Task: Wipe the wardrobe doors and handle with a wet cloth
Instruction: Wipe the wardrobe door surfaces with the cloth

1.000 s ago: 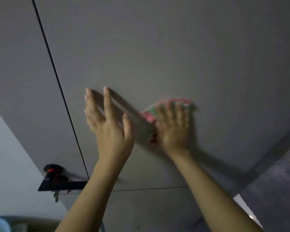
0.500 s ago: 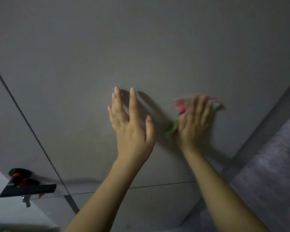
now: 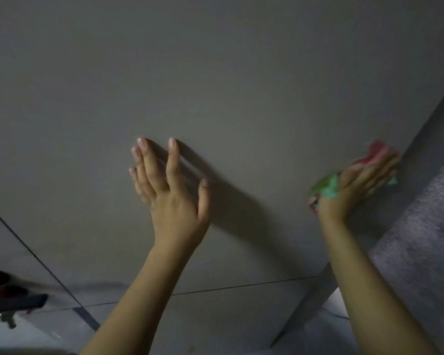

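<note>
A grey wardrobe door (image 3: 215, 85) fills most of the view. My right hand (image 3: 359, 185) presses a pink and green cloth (image 3: 327, 187) flat against the door near its right edge, fingers straight; the hand and cloth are blurred. My left hand (image 3: 172, 190) lies open with its fingers spread, fingertips touching the door left of centre. A black handle (image 3: 13, 302) with a red part and a key below it sticks out at the lower left edge.
A dark seam (image 3: 31, 252) separates this door from the neighbouring door on the left. A horizontal seam (image 3: 241, 286) crosses below my wrists. A grey textured wall (image 3: 426, 239) stands to the right of the wardrobe's edge.
My right hand has slid the cloth to the right, up to the door's right edge. The view has turned right, so the handle sits farther left. My left hand stays flat on the door.
</note>
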Demonstrator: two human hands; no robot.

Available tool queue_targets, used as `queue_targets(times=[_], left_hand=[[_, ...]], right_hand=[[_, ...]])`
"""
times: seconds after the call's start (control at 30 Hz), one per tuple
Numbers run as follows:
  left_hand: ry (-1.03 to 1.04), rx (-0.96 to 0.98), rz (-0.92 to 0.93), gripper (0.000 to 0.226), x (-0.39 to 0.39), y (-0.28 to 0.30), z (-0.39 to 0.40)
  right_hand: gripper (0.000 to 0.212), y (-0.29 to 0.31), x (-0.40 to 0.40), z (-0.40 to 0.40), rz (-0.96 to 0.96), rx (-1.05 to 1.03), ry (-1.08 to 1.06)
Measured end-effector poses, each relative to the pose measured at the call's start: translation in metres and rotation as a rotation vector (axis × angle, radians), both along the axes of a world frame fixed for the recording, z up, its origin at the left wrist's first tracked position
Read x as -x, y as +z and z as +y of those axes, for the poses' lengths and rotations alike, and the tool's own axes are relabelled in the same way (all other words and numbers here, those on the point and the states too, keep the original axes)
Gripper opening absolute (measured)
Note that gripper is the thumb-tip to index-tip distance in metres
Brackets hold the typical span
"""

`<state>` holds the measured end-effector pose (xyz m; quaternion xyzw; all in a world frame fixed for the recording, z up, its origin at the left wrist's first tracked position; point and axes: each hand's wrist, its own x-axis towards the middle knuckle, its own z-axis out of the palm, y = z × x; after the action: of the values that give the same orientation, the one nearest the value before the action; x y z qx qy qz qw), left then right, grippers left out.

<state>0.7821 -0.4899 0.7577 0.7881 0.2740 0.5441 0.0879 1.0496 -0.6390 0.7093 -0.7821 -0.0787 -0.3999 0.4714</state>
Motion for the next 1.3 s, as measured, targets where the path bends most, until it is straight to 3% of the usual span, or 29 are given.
queue_targets(times=[0.1, 0.17, 0.23, 0.33, 0.47, 0.53, 0.6, 0.67, 0.73, 0.8, 0.87, 0.97, 1.07, 1.17, 1.23, 1.3], left_hand=[[0.02, -0.01, -0.02, 0.074, -0.005, -0.001, -0.001], [0.044, -0.018, -0.03, 0.077, -0.01, 0.0, 0.0], [0.087, -0.034, -0.017, 0.08, -0.015, 0.001, -0.001], [0.121, -0.023, -0.016, 0.083, -0.02, 0.001, -0.001], [0.114, -0.012, 0.002, 0.082, -0.018, 0.001, 0.0], [0.118, 0.001, 0.021, 0.084, -0.017, 0.001, -0.001], [0.118, 0.027, 0.031, 0.084, -0.017, 0.001, -0.001], [0.114, 0.045, 0.046, 0.085, -0.017, 0.001, 0.0], [0.105, 0.074, 0.067, 0.086, -0.016, 0.001, 0.0], [0.1, 0.092, 0.07, 0.089, -0.015, 0.0, 0.0], [0.105, 0.076, 0.059, 0.089, -0.015, 0.002, -0.003], [0.117, 0.055, 0.054, 0.088, -0.016, 0.004, -0.006], [0.105, 0.08, 0.049, 0.089, -0.017, 0.005, -0.006], [0.09, 0.104, 0.069, 0.09, -0.014, 0.004, -0.006], [0.073, 0.094, 0.05, 0.085, -0.011, 0.004, -0.006], [0.044, 0.079, 0.022, 0.083, -0.009, 0.003, -0.005]], right_hand=[[0.052, 0.037, 0.023, 0.019, 0.019, -0.397, -0.025], [0.053, 0.031, 0.078, 0.051, -0.136, -0.3, 0.1], [0.053, 0.0, 0.117, 0.067, -0.222, -0.051, 0.221], [0.053, -0.022, 0.095, 0.046, -0.293, 0.131, 0.246], [0.054, 0.009, 0.033, 0.015, -0.134, -0.22, 0.042], [0.053, 0.018, 0.04, 0.026, -0.021, -0.39, 0.016], [0.054, 0.007, 0.076, 0.049, -0.043, -0.313, 0.095], [0.054, -0.019, 0.111, 0.058, -0.152, -0.073, 0.208], [0.053, -0.041, 0.094, 0.04, -0.208, 0.102, 0.23], [0.052, -0.046, 0.035, 0.01, -0.113, 0.041, 0.145], [0.051, -0.031, -0.014, -0.016, 0.038, -0.174, 0.027], [0.05, -0.014, 0.013, -0.001, 0.054, -0.371, 0.027], [0.053, -0.034, 0.098, 0.045, -0.071, -0.121, 0.228], [0.051, -0.058, 0.112, 0.047, -0.132, 0.123, 0.306], [0.053, -0.047, 0.081, 0.03, -0.168, 0.079, 0.234], [0.059, -0.019, 0.055, 0.019, -0.133, -0.116, 0.092]])
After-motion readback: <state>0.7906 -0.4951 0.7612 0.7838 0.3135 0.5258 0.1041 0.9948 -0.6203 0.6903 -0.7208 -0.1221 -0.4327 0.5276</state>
